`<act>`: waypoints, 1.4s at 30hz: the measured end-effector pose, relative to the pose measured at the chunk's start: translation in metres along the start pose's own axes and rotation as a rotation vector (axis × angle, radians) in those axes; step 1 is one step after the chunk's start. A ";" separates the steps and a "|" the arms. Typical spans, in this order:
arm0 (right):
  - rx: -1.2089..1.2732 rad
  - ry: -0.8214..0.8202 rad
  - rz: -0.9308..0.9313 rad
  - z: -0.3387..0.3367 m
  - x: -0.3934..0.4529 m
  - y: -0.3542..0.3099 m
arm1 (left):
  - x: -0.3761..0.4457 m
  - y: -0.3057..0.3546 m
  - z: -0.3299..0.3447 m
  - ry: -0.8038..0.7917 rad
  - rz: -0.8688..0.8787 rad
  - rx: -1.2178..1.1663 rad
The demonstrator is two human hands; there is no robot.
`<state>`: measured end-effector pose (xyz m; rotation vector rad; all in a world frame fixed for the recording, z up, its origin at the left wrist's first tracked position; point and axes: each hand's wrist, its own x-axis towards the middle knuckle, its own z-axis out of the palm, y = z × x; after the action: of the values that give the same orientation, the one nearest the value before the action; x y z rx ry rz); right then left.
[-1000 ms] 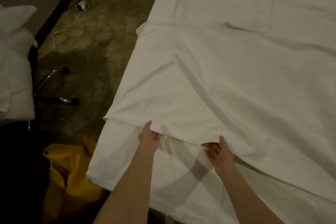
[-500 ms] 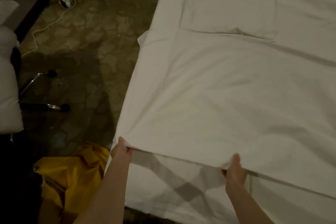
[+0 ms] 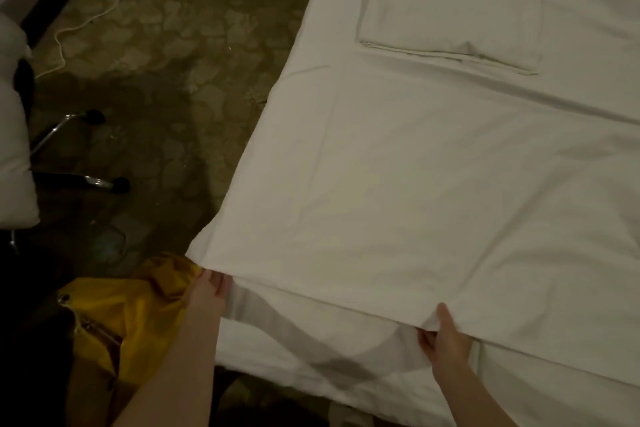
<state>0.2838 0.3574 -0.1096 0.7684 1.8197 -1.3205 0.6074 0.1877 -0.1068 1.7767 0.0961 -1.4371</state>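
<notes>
Drawn nearer, sheet (image 3: 398,184) edge runs between left hand (image 3: 207,295) and right hand (image 3: 445,336).

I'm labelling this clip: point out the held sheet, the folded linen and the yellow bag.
sheet (image 3: 398,184), head view, its flat middle.
folded linen (image 3: 450,10), head view, its top face.
yellow bag (image 3: 138,315), head view, its crumpled side.

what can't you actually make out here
All in the head view.
Fingertips of the right hand: tucked under the sheet edge.
How the left hand grips the sheet corner: dim, partly under cloth.
Right side of the sheet: cut off by the frame edge.
The chair: only legs show, pillow covers the rest.
</notes>
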 end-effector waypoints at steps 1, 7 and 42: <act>-0.012 -0.015 0.034 -0.002 0.003 0.000 | -0.004 -0.006 0.002 -0.027 -0.029 -0.015; 0.120 0.043 0.116 -0.023 0.011 -0.029 | -0.076 -0.074 0.057 -0.087 -0.237 -0.102; -1.061 -0.454 -0.129 -0.284 0.217 -0.438 | -0.388 -0.451 0.446 -0.691 0.321 1.821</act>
<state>-0.2516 0.5114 -0.0154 -0.2111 1.8449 -0.3781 -0.1104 0.3642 -0.0268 2.0212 -2.3511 -1.8288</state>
